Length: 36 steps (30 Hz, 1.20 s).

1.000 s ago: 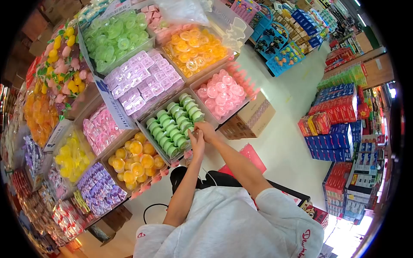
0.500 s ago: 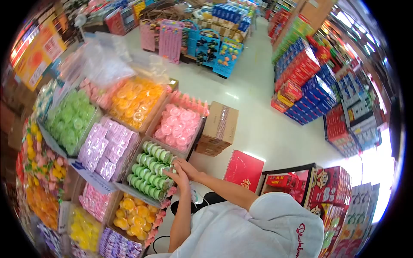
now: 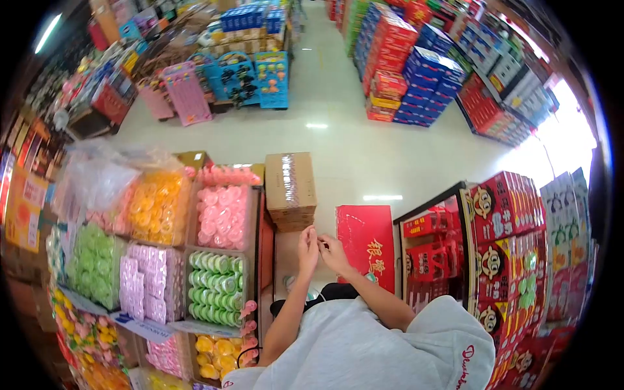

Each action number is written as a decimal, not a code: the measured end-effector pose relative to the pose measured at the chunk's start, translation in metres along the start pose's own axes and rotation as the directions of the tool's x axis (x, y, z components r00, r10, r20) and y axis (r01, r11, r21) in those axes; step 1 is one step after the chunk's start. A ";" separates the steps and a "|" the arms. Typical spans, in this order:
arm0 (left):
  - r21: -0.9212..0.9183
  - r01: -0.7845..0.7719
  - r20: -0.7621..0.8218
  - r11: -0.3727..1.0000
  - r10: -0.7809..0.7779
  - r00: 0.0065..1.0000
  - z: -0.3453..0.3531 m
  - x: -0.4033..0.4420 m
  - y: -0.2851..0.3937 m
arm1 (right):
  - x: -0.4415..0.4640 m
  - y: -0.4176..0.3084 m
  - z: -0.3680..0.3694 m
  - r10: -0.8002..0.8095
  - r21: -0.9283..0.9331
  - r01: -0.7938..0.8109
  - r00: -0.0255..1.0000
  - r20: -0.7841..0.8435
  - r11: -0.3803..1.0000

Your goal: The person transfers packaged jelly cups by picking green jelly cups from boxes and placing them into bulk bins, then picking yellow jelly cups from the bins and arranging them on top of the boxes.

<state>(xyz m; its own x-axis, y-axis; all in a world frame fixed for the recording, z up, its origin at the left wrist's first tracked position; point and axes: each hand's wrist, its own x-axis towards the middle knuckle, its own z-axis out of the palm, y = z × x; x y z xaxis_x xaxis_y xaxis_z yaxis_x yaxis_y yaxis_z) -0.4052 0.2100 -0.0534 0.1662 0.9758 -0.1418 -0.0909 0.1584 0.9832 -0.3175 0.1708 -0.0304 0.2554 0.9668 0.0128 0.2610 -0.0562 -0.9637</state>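
My left hand [image 3: 308, 248] and my right hand [image 3: 333, 253] are raised in front of my body, almost touching. Both are closed, fingers drawn together at the tips. Anything between them is too small or too hidden to make out. Just beyond them on the floor stands a brown cardboard box [image 3: 290, 187]. To their left is a bin of round green-and-white packaged pieces [image 3: 216, 288], arranged in rows. A bin of pink wrapped pieces [image 3: 223, 218] sits behind that one.
More bins hold orange pieces [image 3: 155, 207], purple packs [image 3: 151, 279] and light green pieces [image 3: 95, 263]. A red box [image 3: 365, 244] lies on the floor right of my hands. Red cartons [image 3: 507, 240] are stacked at the right. Blue and red boxes [image 3: 416, 84] stand farther off.
Both hands have left the green-and-white bin and moved right, to in front of my body. The view has turned, so the bins now appear farther left.
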 end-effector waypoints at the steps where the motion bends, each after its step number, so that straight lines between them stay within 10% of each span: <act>1: 0.000 -0.029 0.030 1.000 0.029 0.999 0.016 -0.002 0.001 | -0.001 0.002 -0.014 0.009 -0.024 -0.010 0.999 -0.033 1.000; 9: 0.117 -0.081 0.377 0.990 0.032 0.926 0.128 -0.012 0.005 | -0.027 0.024 -0.138 0.107 0.053 -0.094 0.928 -0.356 0.994; 21: 0.159 -0.131 0.753 0.979 -0.034 0.657 0.298 -0.085 0.020 | -0.116 0.021 -0.303 0.334 0.359 -0.063 0.538 -0.774 0.931; 36: 0.003 -0.048 0.997 0.999 0.001 0.072 0.479 -0.218 0.023 | -0.258 0.028 -0.466 -0.090 -0.079 -0.124 -0.086 -0.992 0.989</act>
<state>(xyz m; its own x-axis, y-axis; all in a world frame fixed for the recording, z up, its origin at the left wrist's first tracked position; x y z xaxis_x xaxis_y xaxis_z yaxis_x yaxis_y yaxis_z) 0.0271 -0.0707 0.0557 0.9912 -0.0799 0.1052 -0.0960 0.1113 0.9891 0.0582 -0.1968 0.0633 0.8782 -0.3257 0.3502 0.3002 -0.1947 -0.9338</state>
